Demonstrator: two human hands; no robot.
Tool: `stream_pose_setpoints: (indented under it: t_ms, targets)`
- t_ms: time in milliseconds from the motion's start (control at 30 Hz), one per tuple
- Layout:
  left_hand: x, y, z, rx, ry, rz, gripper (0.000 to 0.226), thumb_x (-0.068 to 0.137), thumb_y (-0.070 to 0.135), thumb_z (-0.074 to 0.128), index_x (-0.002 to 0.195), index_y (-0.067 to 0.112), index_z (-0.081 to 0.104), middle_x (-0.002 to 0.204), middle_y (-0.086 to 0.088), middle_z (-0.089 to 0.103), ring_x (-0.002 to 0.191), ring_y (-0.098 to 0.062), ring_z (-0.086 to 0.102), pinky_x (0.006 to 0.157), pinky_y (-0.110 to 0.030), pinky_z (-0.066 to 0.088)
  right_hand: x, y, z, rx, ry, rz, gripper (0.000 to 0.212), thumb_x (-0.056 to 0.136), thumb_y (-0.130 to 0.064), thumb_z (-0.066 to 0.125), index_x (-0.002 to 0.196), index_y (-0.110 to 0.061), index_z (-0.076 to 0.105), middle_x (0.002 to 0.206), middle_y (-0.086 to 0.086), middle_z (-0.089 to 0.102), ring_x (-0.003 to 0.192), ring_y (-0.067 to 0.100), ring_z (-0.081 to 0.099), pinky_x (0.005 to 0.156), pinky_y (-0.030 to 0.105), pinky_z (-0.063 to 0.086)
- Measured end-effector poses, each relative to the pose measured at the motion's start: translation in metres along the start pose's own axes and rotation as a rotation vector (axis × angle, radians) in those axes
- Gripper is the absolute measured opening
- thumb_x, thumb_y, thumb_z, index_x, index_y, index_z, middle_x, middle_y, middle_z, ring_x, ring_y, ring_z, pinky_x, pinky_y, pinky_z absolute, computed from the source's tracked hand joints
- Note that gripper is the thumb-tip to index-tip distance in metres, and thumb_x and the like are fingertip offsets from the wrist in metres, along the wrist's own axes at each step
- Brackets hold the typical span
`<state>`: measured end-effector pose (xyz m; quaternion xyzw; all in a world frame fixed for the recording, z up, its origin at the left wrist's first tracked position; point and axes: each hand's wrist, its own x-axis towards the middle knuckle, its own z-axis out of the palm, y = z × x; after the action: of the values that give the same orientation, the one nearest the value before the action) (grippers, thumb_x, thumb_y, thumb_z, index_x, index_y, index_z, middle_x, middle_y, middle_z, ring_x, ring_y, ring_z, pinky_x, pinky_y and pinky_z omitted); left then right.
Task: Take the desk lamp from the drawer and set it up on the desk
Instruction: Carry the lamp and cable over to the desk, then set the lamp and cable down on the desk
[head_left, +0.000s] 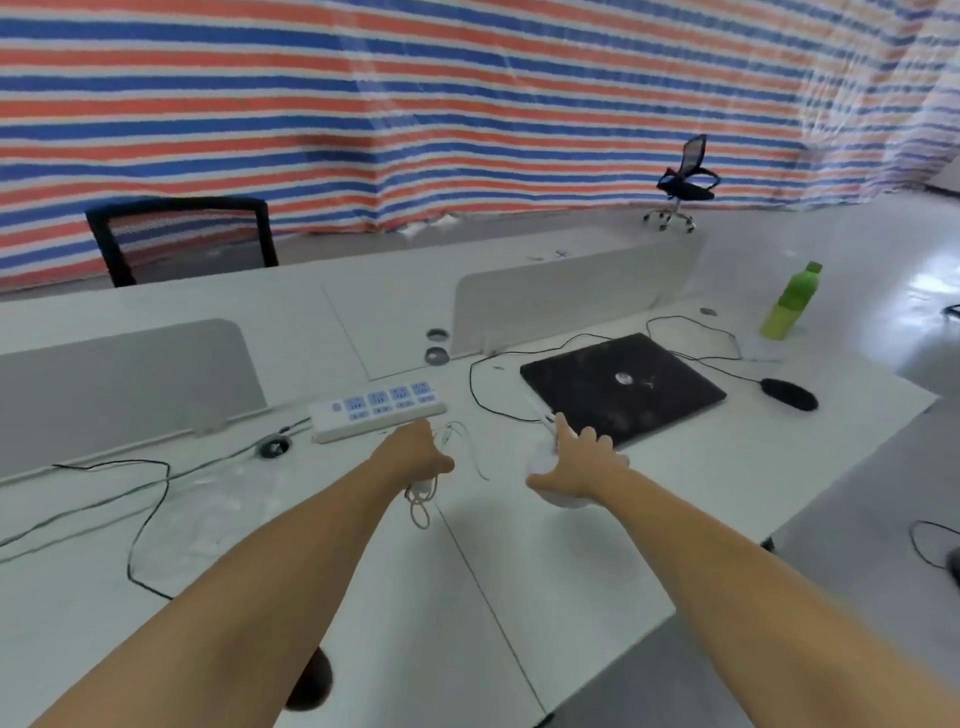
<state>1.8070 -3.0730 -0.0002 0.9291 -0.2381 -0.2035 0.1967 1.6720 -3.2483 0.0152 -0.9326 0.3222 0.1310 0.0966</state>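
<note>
The white desk lamp (540, 460) rests on the white desk (519, 561), its round base under my right hand (582, 467) and its thin arm lying toward the laptop. My right hand lies on the base with fingers spread over it. My left hand (415, 454) is closed around the lamp's white cable (423, 499), which loops on the desk below the hand. Just beyond my left hand sits a white power strip (376, 410) with blue sockets. No drawer is in view.
A shut black laptop (623, 389) lies right of the lamp, with a black mouse (788, 394) and a green bottle (792, 301) farther right. Black cables (150, 519) run across the left of the desk. Grey dividers (571, 291) and a black chair (182, 239) stand behind.
</note>
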Motion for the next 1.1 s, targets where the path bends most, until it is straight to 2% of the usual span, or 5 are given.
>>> stream_pose_setpoints:
  t_ms: [333, 533, 733, 933, 1100]
  targets:
    - [0.093, -0.003, 0.055, -0.092, -0.018, -0.302, 0.037, 0.078, 0.029, 0.063, 0.104, 0.009, 0.047, 0.092, -0.004, 0.050, 0.085, -0.023, 0.050, 0.070, -0.030, 0.041, 0.162, 0.000, 0.016, -0.277, -0.132, -0.335, 0.104, 0.075, -0.065, 0.054, 0.152, -0.026, -0.005, 0.146, 0.014, 0.031, 0.133, 0.037, 0.032, 0.100, 0.052, 0.037]
    - [0.111, 0.000, 0.090, -0.055, 0.016, -0.477, 0.035, 0.078, 0.022, 0.058, 0.110, 0.010, 0.047, 0.091, -0.004, 0.049, 0.103, -0.027, 0.052, 0.071, -0.033, 0.043, 0.208, 0.007, 0.045, -0.331, -0.208, -0.454, 0.105, 0.075, -0.066, 0.052, 0.152, -0.025, -0.006, 0.143, 0.015, 0.034, 0.128, 0.036, 0.036, 0.095, 0.049, 0.042]
    - [0.119, 0.000, 0.122, 0.147, 0.070, -0.450, 0.040, 0.086, 0.023, 0.052, 0.123, 0.011, 0.042, 0.125, -0.010, 0.045, 0.116, -0.026, 0.041, 0.073, -0.031, 0.042, 0.213, 0.008, 0.070, -0.309, -0.180, -0.486, 0.107, 0.076, -0.066, 0.054, 0.151, -0.026, -0.012, 0.147, 0.014, 0.031, 0.132, 0.035, 0.034, 0.099, 0.049, 0.037]
    - [0.119, -0.002, 0.127, 0.275, 0.073, -0.466, 0.043, 0.086, 0.029, 0.050, 0.124, 0.013, 0.040, 0.127, -0.009, 0.041, 0.115, -0.026, 0.040, 0.085, -0.036, 0.039, 0.214, 0.009, 0.077, -0.331, -0.138, -0.492, 0.110, 0.075, -0.069, 0.052, 0.150, -0.026, -0.016, 0.147, 0.012, 0.033, 0.129, 0.032, 0.036, 0.097, 0.047, 0.039]
    - [0.118, -0.010, 0.106, -0.017, -0.049, -0.412, 0.077, 0.082, 0.051, 0.058, 0.143, 0.020, 0.023, 0.143, -0.010, 0.031, 0.132, -0.029, 0.031, 0.102, -0.045, 0.036, 0.213, 0.004, 0.054, -0.319, -0.269, -0.464, 0.117, 0.072, -0.076, 0.052, 0.149, -0.026, -0.021, 0.162, 0.011, 0.000, 0.148, 0.033, 0.000, 0.109, 0.069, 0.004]
